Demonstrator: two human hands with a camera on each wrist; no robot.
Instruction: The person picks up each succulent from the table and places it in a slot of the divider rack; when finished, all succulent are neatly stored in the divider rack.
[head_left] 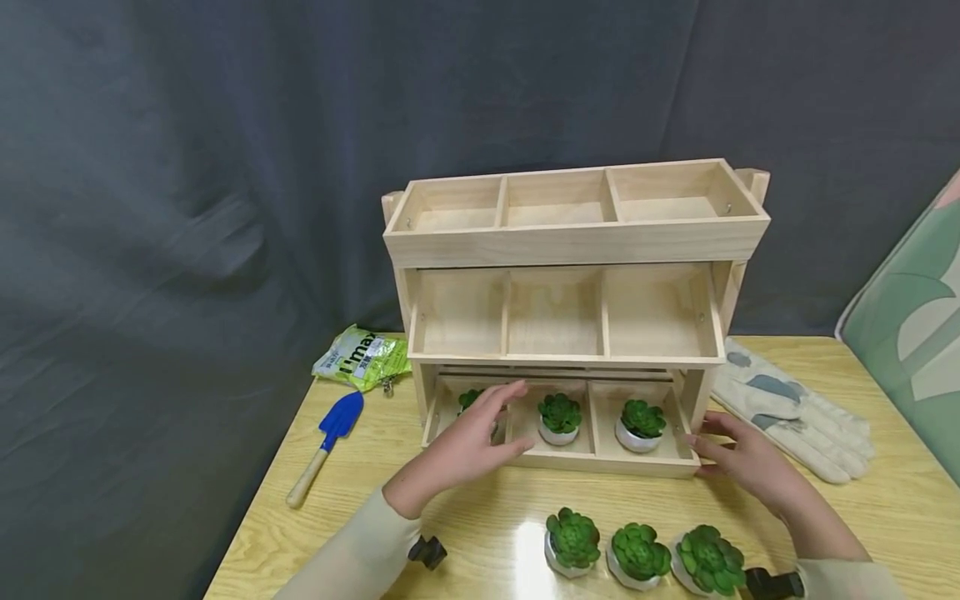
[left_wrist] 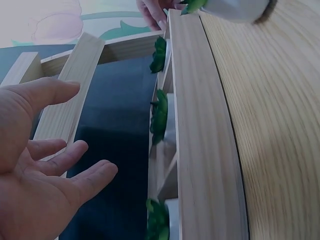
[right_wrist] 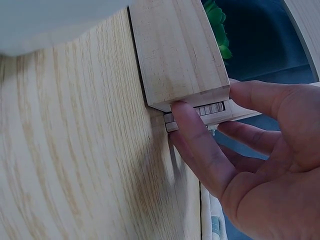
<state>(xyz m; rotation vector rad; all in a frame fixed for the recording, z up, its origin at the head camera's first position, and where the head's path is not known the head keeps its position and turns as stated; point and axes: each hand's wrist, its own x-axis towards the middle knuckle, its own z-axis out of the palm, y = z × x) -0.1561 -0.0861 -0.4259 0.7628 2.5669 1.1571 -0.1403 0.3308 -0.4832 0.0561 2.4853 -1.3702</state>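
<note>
A three-tier wooden plant stand point(head_left: 576, 243) stands on the table, each tier split into three compartments. Its bottom tier holds three potted succulents, one per compartment: a middle one point(head_left: 559, 417), a right one point(head_left: 641, 423) and a left one partly hidden by my left hand point(head_left: 472, 442). That hand hovers over the tier's left part, fingers spread, holding nothing. At the tier's right end my right hand point(head_left: 750, 462) grips the corner, its fingers point(right_wrist: 200, 140) bent around the wood. Three more succulents in white pots, including a left one point(head_left: 572, 542), stand in front.
Left of the stand lie a blue trowel point(head_left: 337, 421) with a wooden handle and a green-and-white packet point(head_left: 362, 357). White-and-grey gloves point(head_left: 791, 408) lie to the right. A dark curtain point(head_left: 300, 167) hangs behind, and a patterned panel point(head_left: 915, 333) leans at the right.
</note>
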